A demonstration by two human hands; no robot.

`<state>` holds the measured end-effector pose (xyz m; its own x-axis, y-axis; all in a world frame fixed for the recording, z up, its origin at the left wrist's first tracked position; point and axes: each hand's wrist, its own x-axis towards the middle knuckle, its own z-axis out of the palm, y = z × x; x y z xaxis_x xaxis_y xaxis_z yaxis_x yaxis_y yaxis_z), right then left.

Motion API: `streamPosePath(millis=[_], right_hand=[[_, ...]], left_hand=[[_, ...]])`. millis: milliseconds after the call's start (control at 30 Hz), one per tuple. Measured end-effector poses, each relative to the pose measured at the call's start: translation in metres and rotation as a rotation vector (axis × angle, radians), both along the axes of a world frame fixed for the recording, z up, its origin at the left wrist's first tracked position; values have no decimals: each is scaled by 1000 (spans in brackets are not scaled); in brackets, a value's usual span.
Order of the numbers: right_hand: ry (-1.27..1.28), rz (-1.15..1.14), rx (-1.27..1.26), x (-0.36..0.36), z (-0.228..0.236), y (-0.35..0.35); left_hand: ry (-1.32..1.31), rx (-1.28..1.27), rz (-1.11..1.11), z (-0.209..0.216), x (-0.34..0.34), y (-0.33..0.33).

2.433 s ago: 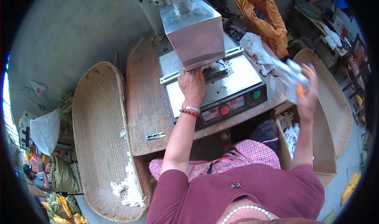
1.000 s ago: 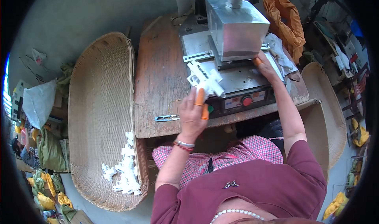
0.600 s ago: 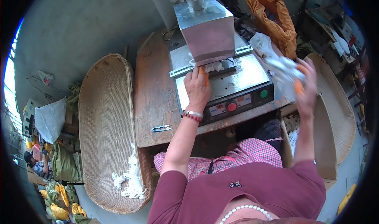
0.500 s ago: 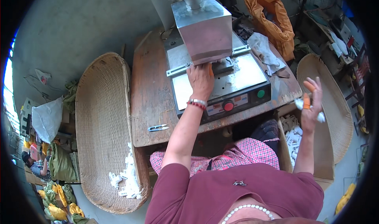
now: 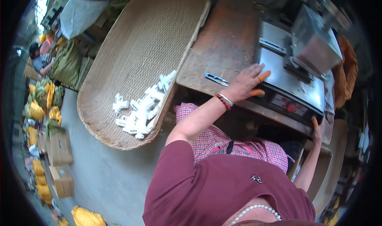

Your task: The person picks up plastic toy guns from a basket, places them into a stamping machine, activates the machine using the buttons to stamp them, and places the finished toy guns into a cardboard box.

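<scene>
My left hand [image 5: 250, 84] is open, fingers apart, just off the left front corner of a flat press machine [image 5: 274, 76]. Orange finger covers sit on its thumb and one finger, and nothing is in it. At the machine's right front corner is my right hand [image 5: 317, 132], with an orange-covered finger stretched up against the front panel; its other fingers are partly hidden. A boxy metal head [image 5: 316, 47] hangs over the machine's plate. A red button [image 5: 291, 107] shows on the panel. Small blue-handled thread snips [image 5: 217, 79] lie on the wooden table [image 5: 215, 47] left of my left hand.
Left of the table stands a long woven basket [image 5: 139, 39] with a heap of small white pieces [image 5: 141, 112] at its near end. A cardboard box [image 5: 318, 162] is below my right forearm, beside another basket [image 5: 338, 154]. Farther left are cartons [image 5: 59, 146], sacks and a seated person [image 5: 41, 61].
The view has swung left. My left hand has left the spot under the metal head for the machine's left front. My right hand, earlier raised with white pieces, is at the right front corner.
</scene>
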<state>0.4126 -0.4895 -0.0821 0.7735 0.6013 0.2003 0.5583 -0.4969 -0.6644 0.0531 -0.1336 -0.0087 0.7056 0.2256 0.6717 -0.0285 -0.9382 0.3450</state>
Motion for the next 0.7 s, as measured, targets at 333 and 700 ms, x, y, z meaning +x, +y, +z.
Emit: streamPosePath(millis=[333, 700], right_hand=[[-44, -75, 172, -23, 32, 4], [-216, 218, 163, -43, 91, 122]], left_hand=[[550, -440, 690, -166, -253, 213], [-418, -915, 571, 65, -151, 137]])
